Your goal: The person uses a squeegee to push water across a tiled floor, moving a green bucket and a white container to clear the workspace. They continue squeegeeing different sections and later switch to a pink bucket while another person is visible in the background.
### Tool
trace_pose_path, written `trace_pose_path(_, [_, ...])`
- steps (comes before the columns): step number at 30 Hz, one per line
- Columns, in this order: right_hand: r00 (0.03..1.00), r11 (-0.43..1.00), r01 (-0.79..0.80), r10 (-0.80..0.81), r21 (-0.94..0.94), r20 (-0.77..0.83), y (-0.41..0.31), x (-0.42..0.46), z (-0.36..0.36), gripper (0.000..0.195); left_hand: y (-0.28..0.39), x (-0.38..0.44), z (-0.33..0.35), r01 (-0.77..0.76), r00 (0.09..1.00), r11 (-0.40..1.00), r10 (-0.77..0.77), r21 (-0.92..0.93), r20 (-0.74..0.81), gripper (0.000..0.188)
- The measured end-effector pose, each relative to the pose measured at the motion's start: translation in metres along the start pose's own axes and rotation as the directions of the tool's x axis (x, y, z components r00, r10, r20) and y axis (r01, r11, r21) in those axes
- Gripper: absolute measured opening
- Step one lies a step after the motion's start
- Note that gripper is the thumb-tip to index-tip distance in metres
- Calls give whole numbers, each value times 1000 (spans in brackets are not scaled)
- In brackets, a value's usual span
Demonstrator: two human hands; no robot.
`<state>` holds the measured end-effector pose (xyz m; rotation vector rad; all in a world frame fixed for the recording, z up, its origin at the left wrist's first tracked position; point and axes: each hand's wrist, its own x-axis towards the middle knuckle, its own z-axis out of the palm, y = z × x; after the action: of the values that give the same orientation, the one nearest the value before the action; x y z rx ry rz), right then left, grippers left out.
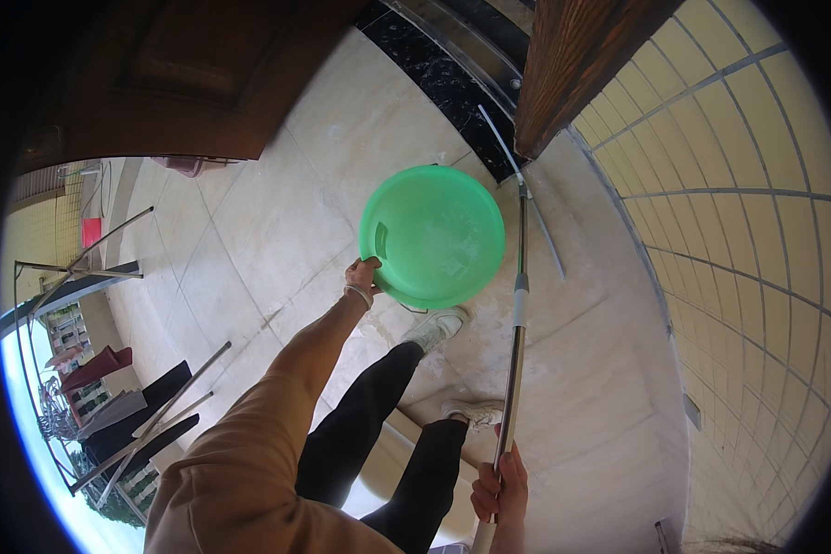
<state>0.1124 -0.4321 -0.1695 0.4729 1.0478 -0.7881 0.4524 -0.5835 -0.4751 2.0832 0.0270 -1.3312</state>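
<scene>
A round green plastic basin [438,235] is held by its near left rim in my left hand [362,275], close to a slot-shaped handle opening. The basin's inside faces up, and pale smears mark its bottom. Lower right, my right hand [502,483] grips the telescopic metal pole [517,360] of a long-handled floor tool. A thin, straight head [546,239] crosses the far end of that pole, to the right of the basin. Whether this head is a squeegee or a flat mop I cannot tell.
Pale floor tiles [249,228] surround my white shoes [438,328]. A black stone threshold [422,62] meets a wooden door post [561,76]. A brown door [166,76] stands upper left. Yellow tiled wall [734,228] bounds the right. Left, a metal drying rack [166,408] holds clothes.
</scene>
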Motion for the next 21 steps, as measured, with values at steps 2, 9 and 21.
trace_pose_path(2, [1000, 999, 0, 0, -33, -2, 2, 11, 2, 38, -8, 1, -18, 0, 1000, 1000, 0, 3, 4, 33])
trace_pose_path(9, [962, 995, -45, 69, -94, 264, -49, 129, 59, 42, -25, 3, -60, 105, 991, 991, -111, -81, -74, 31])
trace_pose_path(21, [967, 998, -69, 67, 0, 247, -32, 104, 86, 43, 4, -7, -64, 68, 990, 990, -82, -123, -112, 30])
